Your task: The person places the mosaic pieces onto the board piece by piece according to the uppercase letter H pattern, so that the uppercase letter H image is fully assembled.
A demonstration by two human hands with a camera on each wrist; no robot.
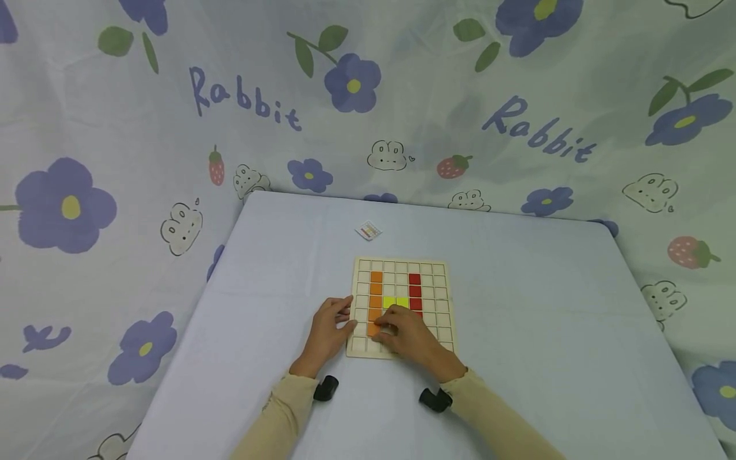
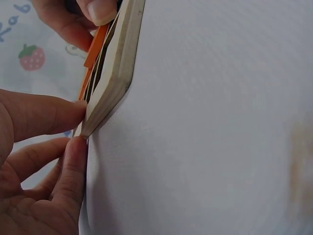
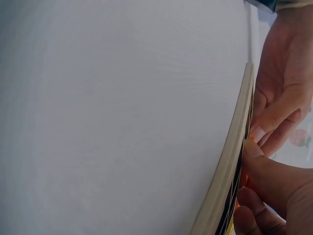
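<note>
A wooden grid board point(image 1: 359, 263) lies on the table with an orange column, a red column and two yellow squares between them. Just inside the lower left of the grid, my right hand point(image 1: 411, 335) pinches an orange tile point(image 1: 373, 329) at the foot of the orange column. That orange tile point(image 2: 98, 46) sits slightly raised and tilted in the left wrist view. My left hand point(image 1: 326, 332) rests against the board's left edge, fingertips touching the rim near its corner. The lower red squares point(image 1: 418, 314) are partly covered by my right hand.
A small printed card point(image 1: 368, 230) lies beyond the board, showing a coloured pattern. The white table point(image 1: 535, 287) extends widely on both sides. Behind it hangs a cloth point(image 1: 425, 102) with flowers, rabbits and strawberries.
</note>
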